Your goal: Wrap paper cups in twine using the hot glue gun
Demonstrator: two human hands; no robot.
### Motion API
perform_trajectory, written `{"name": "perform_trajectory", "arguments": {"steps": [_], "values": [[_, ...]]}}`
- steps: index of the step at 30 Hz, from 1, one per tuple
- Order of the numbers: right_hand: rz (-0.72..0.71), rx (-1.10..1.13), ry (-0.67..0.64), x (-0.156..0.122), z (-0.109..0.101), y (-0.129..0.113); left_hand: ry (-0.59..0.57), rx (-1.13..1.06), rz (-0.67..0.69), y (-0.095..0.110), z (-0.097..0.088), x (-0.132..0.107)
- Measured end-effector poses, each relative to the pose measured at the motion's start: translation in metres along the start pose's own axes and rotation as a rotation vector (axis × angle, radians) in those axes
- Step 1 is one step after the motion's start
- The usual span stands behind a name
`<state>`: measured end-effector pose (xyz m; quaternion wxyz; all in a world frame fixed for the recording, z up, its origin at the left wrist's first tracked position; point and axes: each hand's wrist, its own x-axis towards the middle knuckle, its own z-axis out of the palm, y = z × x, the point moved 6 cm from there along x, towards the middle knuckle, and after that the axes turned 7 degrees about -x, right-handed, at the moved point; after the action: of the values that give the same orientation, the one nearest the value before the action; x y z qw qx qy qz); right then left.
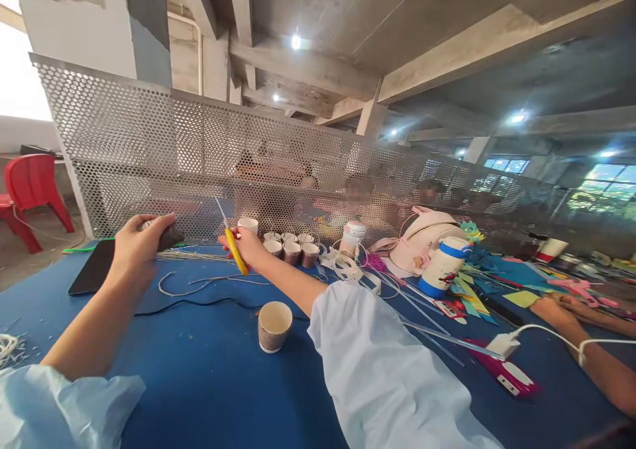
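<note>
My left hand (142,240) is raised at the left, closed around a dark grey lump (170,235) whose kind I cannot make out. My right hand (247,245) grips a yellow craft knife (236,250), its thin metal blade pointing up and to the left. Just behind those fingers is a pale paper cup (248,224); whether they touch it I cannot tell. Several cups with brown-grey wrapping (291,252) stand grouped to the right of this hand. Nearer to me, a single wrapped cup (275,326) stands upright on the blue table (199,383).
A black tablet-like slab (92,270) lies beside my left forearm. Cords (199,283) cross the table. A perforated metal screen (199,151) stands behind. Rightward are a pink bag (424,240), a bottle (444,267), a magenta box (509,373) and a co-worker's hand (554,310).
</note>
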<state>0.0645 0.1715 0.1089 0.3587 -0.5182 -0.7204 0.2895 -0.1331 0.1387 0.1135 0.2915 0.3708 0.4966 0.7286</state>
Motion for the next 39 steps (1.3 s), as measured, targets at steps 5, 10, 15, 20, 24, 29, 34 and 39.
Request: {"name": "perform_trajectory", "arguments": {"steps": [5,10,15,20,24,29,34,39], "values": [[0.028,0.253,-0.05,-0.01,0.016,-0.013,-0.248,-0.482,-0.27,-0.018,0.044,-0.024],[0.031,0.306,0.075,-0.013,0.014,-0.007,-0.331,-0.486,-0.346,-0.03,0.063,-0.036],[0.016,0.251,0.13,-0.01,0.003,-0.002,-0.394,-0.412,-0.436,-0.04,0.067,-0.043],[-0.045,0.129,0.177,-0.007,-0.014,-0.005,-0.556,-0.324,-0.391,-0.033,0.074,-0.055],[-0.093,0.032,0.198,-0.016,-0.028,-0.01,-0.544,-0.363,-0.36,-0.025,0.072,-0.052],[-0.2,-0.077,0.301,-0.058,-0.055,-0.025,-0.421,-0.395,-0.345,-0.02,0.058,-0.039],[-0.281,-0.081,0.178,-0.128,-0.071,-0.021,-0.378,-0.388,-0.318,-0.014,0.051,-0.034],[-0.301,-0.379,-0.164,-0.202,-0.063,0.02,-0.29,-0.329,-0.263,-0.011,0.043,-0.031]]}}
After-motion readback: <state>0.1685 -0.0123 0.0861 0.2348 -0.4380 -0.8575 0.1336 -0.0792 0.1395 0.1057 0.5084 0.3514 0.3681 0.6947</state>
